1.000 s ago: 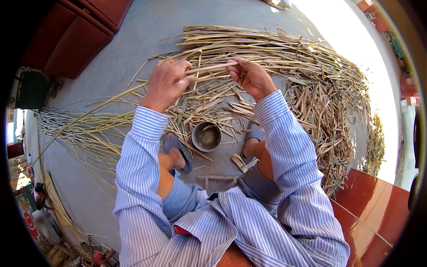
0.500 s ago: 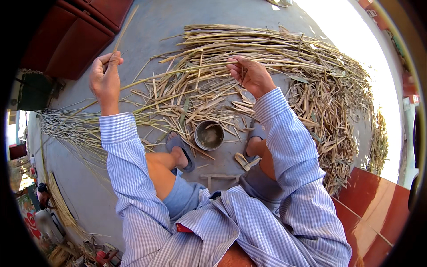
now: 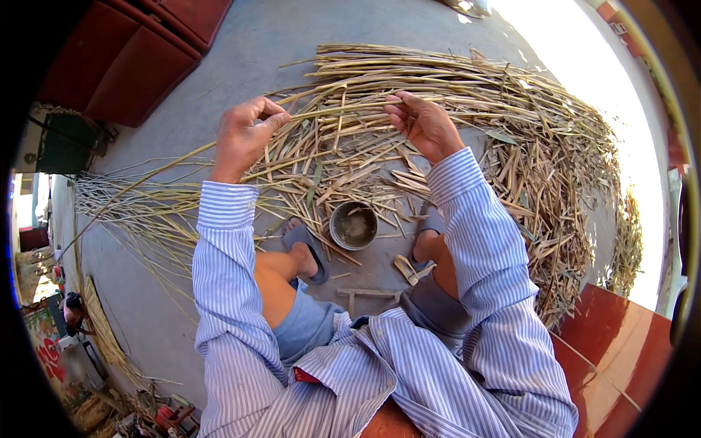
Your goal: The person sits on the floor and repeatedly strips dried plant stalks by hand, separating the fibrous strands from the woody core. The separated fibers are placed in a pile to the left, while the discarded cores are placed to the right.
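A long, thin yellow-green stalk point(image 3: 332, 112) runs across in front of me, its thin end trailing down to the far left. My left hand point(image 3: 247, 137) is closed, thumb and forefinger pinched on the stalk. Farther right, my right hand point(image 3: 426, 125) pinches the same stalk between thumb and fingers, the other fingers curled. Something thin and dark shows at the right palm, too small to name. Beyond both hands lies a pile of similar stalks point(image 3: 409, 67). Dry husks and peeled strips point(image 3: 522, 186) are heaped to the right.
A dark round bowl point(image 3: 353, 225) with a little in it stands between my sandalled feet, near a low wooden stool point(image 3: 369, 293). Peeled thin stalks point(image 3: 139, 204) fan out at left. A dark red sofa point(image 3: 120, 66) stands at far left, red tiles point(image 3: 621, 328) at lower right.
My left hand has come right and slightly down, from holding an upright strip to pinching the long stalk. That strip is no longer in it. My right hand has shifted slightly right.
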The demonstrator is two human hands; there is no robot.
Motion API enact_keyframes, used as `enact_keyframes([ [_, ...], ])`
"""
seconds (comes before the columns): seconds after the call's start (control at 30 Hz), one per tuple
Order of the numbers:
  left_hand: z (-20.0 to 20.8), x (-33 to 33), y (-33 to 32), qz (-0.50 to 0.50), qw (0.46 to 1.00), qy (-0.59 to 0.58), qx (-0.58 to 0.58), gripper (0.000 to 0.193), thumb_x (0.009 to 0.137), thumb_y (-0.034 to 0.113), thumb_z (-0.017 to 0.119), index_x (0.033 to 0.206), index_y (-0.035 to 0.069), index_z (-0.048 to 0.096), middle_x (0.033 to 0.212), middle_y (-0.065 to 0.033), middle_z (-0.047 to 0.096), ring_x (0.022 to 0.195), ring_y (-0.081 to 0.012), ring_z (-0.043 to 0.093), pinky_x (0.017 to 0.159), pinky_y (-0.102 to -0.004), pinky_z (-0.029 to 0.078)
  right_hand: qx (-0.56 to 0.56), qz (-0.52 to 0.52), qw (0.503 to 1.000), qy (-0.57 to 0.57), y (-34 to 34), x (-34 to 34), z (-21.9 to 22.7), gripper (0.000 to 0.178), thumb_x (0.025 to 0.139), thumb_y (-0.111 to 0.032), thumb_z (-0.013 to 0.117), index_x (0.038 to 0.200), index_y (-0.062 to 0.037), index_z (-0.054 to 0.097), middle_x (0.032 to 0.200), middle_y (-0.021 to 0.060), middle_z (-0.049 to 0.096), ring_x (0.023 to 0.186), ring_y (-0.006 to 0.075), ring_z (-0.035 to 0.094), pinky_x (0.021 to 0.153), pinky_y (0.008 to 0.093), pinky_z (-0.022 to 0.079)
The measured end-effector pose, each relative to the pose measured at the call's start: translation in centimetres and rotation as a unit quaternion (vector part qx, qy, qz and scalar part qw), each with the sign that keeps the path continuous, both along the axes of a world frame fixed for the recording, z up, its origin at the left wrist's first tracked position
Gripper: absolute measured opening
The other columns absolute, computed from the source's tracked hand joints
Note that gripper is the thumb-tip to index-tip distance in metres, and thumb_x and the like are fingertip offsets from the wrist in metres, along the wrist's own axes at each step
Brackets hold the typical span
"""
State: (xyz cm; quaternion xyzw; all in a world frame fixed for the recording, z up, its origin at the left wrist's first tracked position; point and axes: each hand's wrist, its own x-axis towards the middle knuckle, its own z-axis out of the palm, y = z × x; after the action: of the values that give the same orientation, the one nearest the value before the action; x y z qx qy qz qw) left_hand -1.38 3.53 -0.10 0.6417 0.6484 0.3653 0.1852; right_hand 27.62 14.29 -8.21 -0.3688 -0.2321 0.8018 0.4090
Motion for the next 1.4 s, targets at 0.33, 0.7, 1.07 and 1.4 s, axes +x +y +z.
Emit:
enact_keyframes([
  [0.33,0.4,5.6,0.7,-0.035,0.924,0.341,0.171,0.025,0.088,0.028,0.067,0.099,0.005,0.066,0.088,-0.0087,0.067,0.084,-0.0250,0.061,0.075,-0.0374,0.044,0.001,0.032,0.999,0.015,-1.9,-2.5,0.8,0.019,0.098,-0.016,0.056,0.104,0.0008,0.063,0.094,0.0118,0.070,0.082,0.0184,0.070,0.065,0.0248,0.059],
  [0.7,1.0,5.9,0.8,-0.057,0.960,0.256,0.094,0.012,0.081,0.018,0.071,0.077,0.008,0.065,0.069,-0.0078,0.064,0.067,-0.0278,0.059,0.065,-0.0400,0.038,0.013,-0.039,0.999,0.036,-0.7,1.2,0.5,0.023,0.101,-0.019,0.053,0.106,0.0004,0.063,0.094,0.0081,0.069,0.081,0.0133,0.068,0.064,0.0221,0.057],
  [1.07,1.1,7.3,0.9,-0.080,0.931,0.320,0.156,0.012,0.082,0.020,0.069,0.082,0.010,0.062,0.072,-0.0058,0.061,0.073,-0.0262,0.060,0.067,-0.0404,0.039,0.016,-0.095,0.995,-0.038,-0.7,0.8,0.3,0.023,0.095,-0.026,0.065,0.094,-0.0028,0.063,0.084,0.0073,0.070,0.072,0.0124,0.068,0.056,0.0213,0.053],
  [1.4,-0.9,11.1,3.0,-0.088,0.947,0.267,0.155,0.016,0.084,0.022,0.067,0.078,0.008,0.061,0.070,-0.0088,0.062,0.070,-0.0286,0.061,0.063,-0.0419,0.041,0.023,-0.038,0.999,-0.028,-3.2,-1.6,1.4,0.025,0.094,-0.026,0.066,0.098,-0.0014,0.061,0.087,0.0076,0.070,0.075,0.0140,0.068,0.060,0.0224,0.053],
])
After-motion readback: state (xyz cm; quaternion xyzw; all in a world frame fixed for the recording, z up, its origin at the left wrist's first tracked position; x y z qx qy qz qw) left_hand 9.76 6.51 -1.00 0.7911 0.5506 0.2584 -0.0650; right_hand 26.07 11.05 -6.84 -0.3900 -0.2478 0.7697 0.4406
